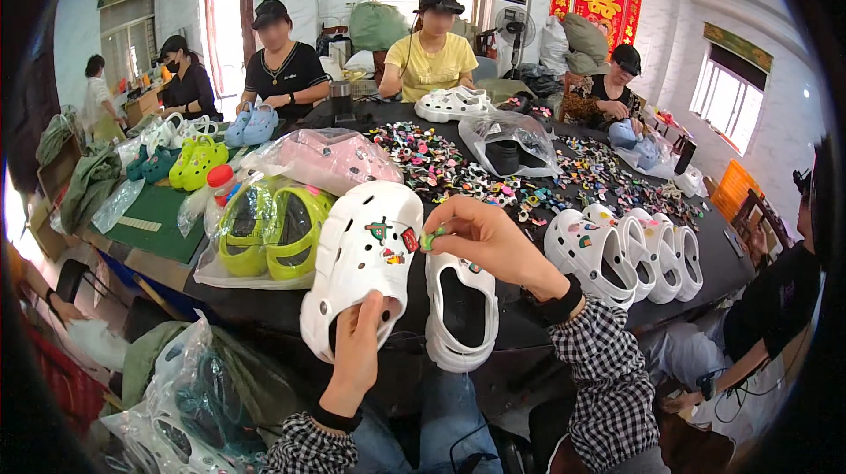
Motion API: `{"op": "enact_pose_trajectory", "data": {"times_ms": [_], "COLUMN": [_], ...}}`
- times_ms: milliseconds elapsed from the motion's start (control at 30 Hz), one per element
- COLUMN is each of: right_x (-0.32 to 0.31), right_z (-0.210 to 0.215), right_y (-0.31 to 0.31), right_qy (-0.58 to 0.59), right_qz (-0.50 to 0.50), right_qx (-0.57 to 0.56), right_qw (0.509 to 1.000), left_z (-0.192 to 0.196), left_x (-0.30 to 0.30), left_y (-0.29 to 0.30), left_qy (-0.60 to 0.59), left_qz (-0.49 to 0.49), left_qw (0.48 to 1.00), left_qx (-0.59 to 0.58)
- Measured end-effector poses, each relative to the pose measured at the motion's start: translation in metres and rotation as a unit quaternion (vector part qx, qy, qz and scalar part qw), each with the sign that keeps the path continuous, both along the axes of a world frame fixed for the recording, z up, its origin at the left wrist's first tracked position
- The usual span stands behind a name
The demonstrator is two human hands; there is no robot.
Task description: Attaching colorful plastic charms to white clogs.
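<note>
My left hand grips a white clog by its opening, the thumb outside and the fingers hidden within. Several small colourful charms sit in the holes of its upper. Beside its toe, my right hand pinches a small green charm between thumb and fingertips. Below that hand stands a second white clog at the table's near edge, partly covered by the hand.
On the right stands a row of white clogs. Loose charms lie heaped across the black table. Bagged lime clogs and a bagged pink pair are to the left. Several people sit around the table, one in a yellow shirt opposite.
</note>
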State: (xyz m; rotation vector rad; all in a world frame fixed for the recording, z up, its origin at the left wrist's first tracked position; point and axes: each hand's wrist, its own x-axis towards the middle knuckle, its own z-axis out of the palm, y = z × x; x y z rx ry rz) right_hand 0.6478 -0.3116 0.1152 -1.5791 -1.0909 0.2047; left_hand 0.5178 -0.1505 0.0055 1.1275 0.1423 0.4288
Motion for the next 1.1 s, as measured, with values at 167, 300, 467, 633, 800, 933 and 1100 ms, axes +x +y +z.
{"op": "enact_pose_trajectory", "data": {"times_ms": [167,300,467,633,800,933,1100], "right_x": [-0.010,-0.028,-0.032,-0.018,-0.008,-0.005,0.002], "right_z": [-0.009,-0.020,-0.021,-0.017,-0.013,-0.013,-0.021], "right_y": [0.007,0.018,0.026,0.027,0.028,0.037,0.041], "right_qy": [-0.024,-0.077,-0.232,-0.260,-0.292,-0.265,-0.255], "right_qz": [0.004,-0.002,-0.026,-0.007,0.053,0.071,0.062], "right_qx": [-0.018,0.010,-0.068,-0.112,-0.150,-0.148,-0.127], "right_qw": [1.000,0.997,0.970,0.959,0.943,0.950,0.956], "left_z": [-0.017,-0.029,-0.029,-0.031,-0.023,-0.018,-0.017], "left_x": [0.004,0.003,0.003,0.005,0.001,0.000,0.003], "left_y": [0.008,0.003,-0.004,-0.021,-0.018,-0.014,-0.004], "left_qy": [-0.030,-0.026,0.030,0.010,0.009,-0.003,0.021], "left_qz": [0.004,-0.034,-0.051,-0.019,-0.019,0.003,-0.048], "left_qw": [1.000,0.999,0.998,0.998,0.996,0.997,0.994], "left_qx": [-0.007,0.014,-0.027,-0.060,-0.082,-0.074,-0.100]}}
